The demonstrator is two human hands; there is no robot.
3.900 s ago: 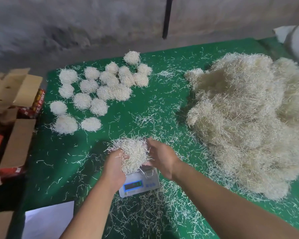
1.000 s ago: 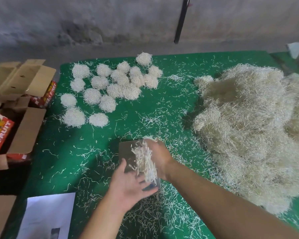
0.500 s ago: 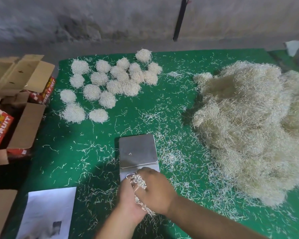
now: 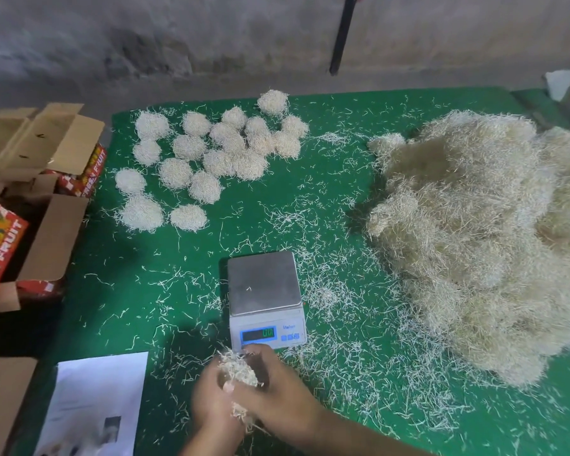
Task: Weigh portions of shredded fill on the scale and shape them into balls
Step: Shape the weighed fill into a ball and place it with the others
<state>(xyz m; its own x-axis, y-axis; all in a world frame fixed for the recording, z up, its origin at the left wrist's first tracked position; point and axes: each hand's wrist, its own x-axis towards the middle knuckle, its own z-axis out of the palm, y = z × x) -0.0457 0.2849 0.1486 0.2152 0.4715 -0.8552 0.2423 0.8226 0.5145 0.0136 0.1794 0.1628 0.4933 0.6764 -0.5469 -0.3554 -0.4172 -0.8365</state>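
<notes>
Both hands (image 4: 244, 394) cupped around fill clump (image 4: 238, 373), scale (image 4: 265, 299) display facing them

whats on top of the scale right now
The scale platform is bare except for one or two stray shreds. The weighed portion is off it, gripped between the left hand and right hand; its middle is covered by fingers.
</notes>
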